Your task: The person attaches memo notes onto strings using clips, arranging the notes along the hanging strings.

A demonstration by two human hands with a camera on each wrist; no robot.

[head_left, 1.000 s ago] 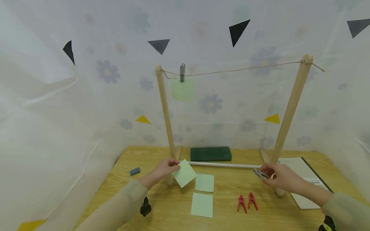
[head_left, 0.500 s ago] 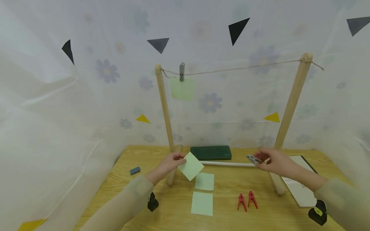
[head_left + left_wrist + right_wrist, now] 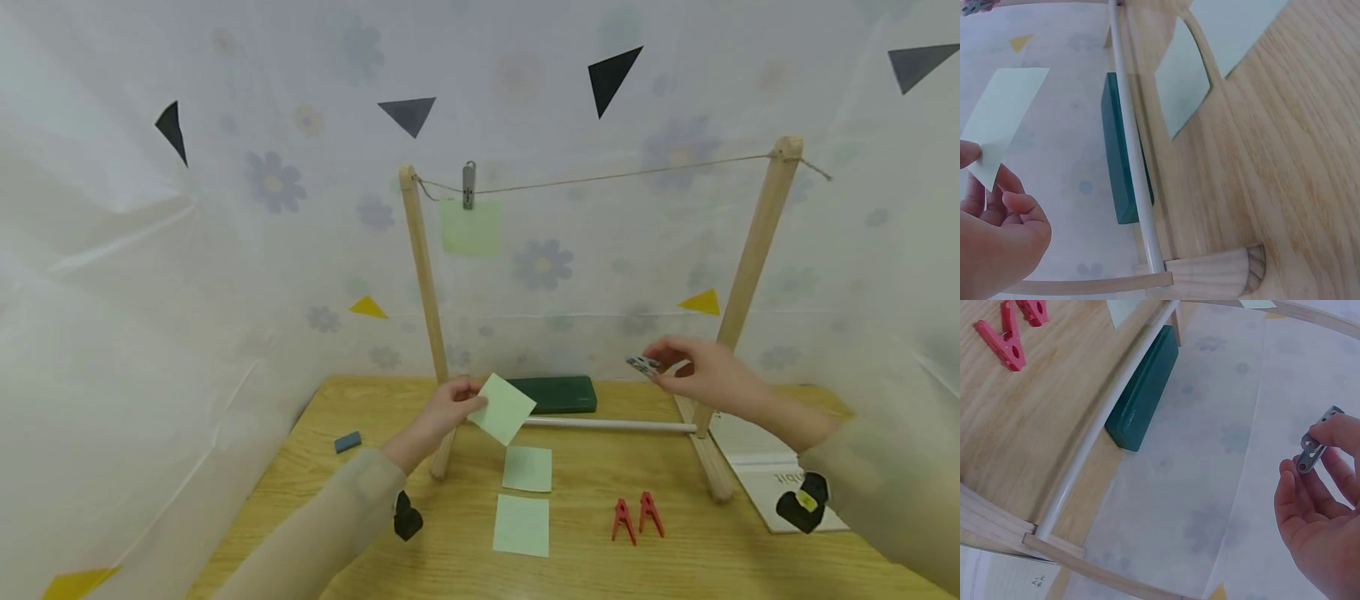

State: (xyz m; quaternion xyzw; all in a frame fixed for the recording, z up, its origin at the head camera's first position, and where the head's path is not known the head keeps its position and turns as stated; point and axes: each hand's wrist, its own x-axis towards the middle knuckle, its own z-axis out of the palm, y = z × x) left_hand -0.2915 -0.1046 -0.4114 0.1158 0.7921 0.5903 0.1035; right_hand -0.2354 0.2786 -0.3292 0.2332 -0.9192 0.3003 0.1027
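Observation:
The left hand [image 3: 442, 414] pinches a pale green paper square [image 3: 504, 408] by its left corner, above the table. In the left wrist view the thumb lies on the paper [image 3: 1007, 115]. The right hand [image 3: 708, 371] holds a grey metal clip [image 3: 642, 365] between thumb and fingers, in front of the right post; the right wrist view shows the clip [image 3: 1314, 445] too. Another grey clip [image 3: 468, 187] holds a green paper [image 3: 470, 228] on the string [image 3: 600, 177], near the left post. Two more green squares [image 3: 527, 468] lie on the table below the left hand's paper.
Two red clips [image 3: 623, 522] lie on the table [image 3: 577, 567]. A wooden frame [image 3: 425, 275] with a white bar [image 3: 611, 425] stands across it. Behind the bar is a dark green case [image 3: 558, 394]. A blue block [image 3: 347, 442] lies left, an open booklet [image 3: 765, 479] right.
The right hand has risen and moved left with its clip, from low beside the right post. The left hand has moved up and slightly right with its paper.

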